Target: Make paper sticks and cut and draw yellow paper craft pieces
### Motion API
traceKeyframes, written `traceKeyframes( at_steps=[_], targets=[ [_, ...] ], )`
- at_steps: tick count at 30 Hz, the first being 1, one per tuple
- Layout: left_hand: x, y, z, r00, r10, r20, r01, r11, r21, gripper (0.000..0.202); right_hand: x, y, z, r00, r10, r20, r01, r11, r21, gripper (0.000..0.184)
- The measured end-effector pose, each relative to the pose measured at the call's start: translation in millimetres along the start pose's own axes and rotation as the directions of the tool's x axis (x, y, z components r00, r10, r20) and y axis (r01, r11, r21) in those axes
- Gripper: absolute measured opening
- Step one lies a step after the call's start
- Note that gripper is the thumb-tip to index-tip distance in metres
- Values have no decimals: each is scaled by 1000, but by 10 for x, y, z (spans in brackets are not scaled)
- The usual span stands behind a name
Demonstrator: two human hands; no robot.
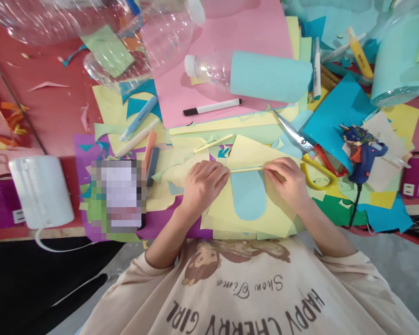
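My left hand and my right hand pinch the two ends of a thin rolled yellow paper strip. The strip lies across the top edge of a light blue paper piece with a rounded lower end. Under both is a pale yellow sheet, and another pale yellow piece rises just behind the strip. A second thin yellow roll rests beyond my left hand. To the right of my right hand lie open scissors with red and yellow handles.
A blue glue gun with a black cord lies at right. Behind stand or lie clear bottles, one wrapped in aqua paper. A black-and-white marker sits on pink paper. Several markers, paper scraps and a white pouch are at left.
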State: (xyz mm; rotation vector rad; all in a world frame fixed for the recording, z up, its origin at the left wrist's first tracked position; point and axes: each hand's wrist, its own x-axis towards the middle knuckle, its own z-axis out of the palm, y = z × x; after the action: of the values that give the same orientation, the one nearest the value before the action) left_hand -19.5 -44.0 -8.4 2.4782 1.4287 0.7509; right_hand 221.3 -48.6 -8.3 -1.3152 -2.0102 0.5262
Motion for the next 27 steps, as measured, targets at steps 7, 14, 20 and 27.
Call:
traceKeyframes(
  at_steps=[7, 14, 20, 27],
  targets=[
    [2, -7, 13, 1000, 6, 2, -6, 1000, 9, 9, -4, 15, 20, 999, 29, 16, -29, 999, -19, 14],
    [2, -9, 10, 1000, 7, -10, -7, 1000, 3, 10, -9, 22, 28, 1000, 19, 25, -18, 999, -30, 15],
    [-15, -17, 35, 998, -51, 19, 51, 999, 3, 15, -8, 15, 23, 999, 25, 27, -25, 999, -24, 16],
    [-31, -47, 57, 998, -57, 2, 57, 997, -50, 12, 7, 13, 25, 999, 30, 25, -30, 999, -14, 16]
  ],
)
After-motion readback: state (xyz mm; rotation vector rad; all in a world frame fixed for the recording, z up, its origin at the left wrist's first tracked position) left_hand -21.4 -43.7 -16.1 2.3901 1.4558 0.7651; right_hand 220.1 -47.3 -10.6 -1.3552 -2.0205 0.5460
